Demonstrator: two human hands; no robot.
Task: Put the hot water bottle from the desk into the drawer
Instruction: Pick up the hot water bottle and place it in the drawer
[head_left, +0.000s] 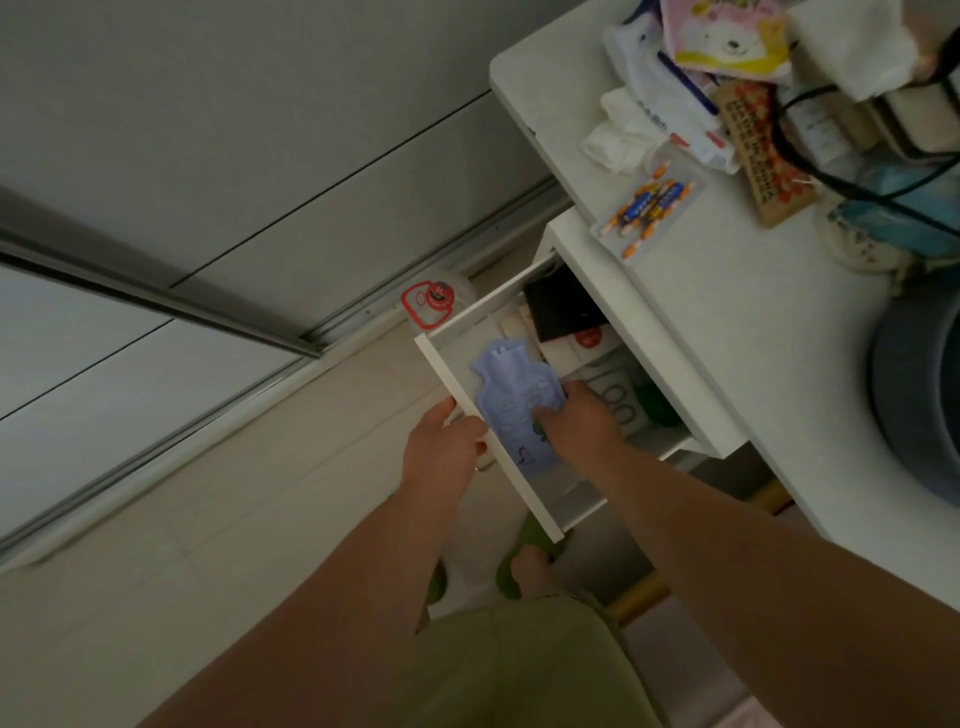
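Hot water bottle (506, 384) lies flat inside the open drawer (483, 306), centre frame, with right hand (576, 421) pinching its lower edge, probably to seat it. Left hand (441, 452) grips the drawer front, likely steadying it.

Left hand (442, 453) gripping, right hand (577, 422) holding

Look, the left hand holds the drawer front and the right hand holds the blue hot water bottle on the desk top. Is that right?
Not quite. The head view shows the right hand holding the blue hot water bottle inside the open drawer, not on the desk top. The left hand does hold the drawer front.
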